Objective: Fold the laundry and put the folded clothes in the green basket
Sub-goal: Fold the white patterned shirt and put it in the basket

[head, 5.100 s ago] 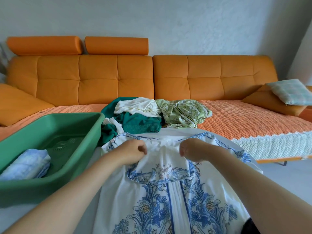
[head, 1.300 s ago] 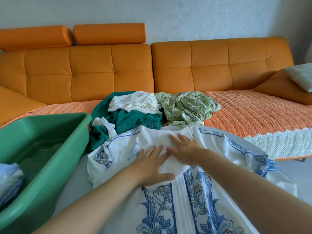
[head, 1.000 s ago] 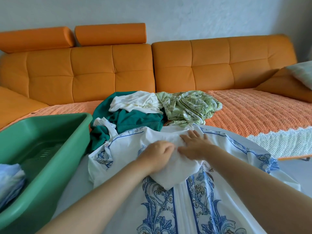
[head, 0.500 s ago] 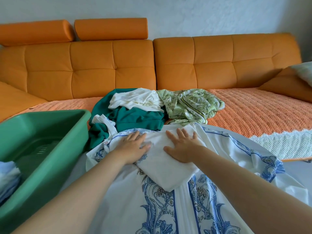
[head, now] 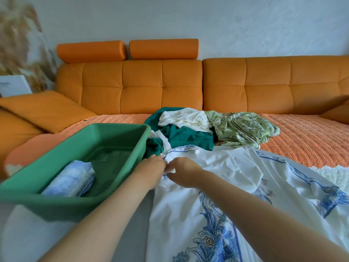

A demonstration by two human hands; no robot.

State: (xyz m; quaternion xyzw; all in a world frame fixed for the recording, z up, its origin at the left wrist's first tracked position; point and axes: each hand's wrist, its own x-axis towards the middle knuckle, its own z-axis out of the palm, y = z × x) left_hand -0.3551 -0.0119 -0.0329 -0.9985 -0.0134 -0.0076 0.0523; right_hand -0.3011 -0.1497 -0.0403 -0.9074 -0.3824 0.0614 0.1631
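Note:
A white garment with blue floral print [head: 226, 190] lies spread over the grey surface before me, its top part folded down. My left hand [head: 151, 168] and my right hand [head: 184, 172] meet at its upper left edge, both pinching the fabric there. The green basket [head: 62, 148] stands to the left and holds a folded light-blue item [head: 70, 179]. Behind the garment lies a pile of unfolded laundry: a dark green piece [head: 181, 135], a cream piece [head: 184, 118] and a green patterned piece [head: 243, 129].
An orange sofa [head: 170, 87] with an orange knitted throw [head: 306, 137] fills the back. An orange cushion [head: 43, 108] lies at the left. A white lace edge [head: 332, 173] shows at the right.
Both hands left the middle of the folded flap, where they lay flat, and moved left to the garment's upper left edge, where they now pinch the cloth. The view turned left.

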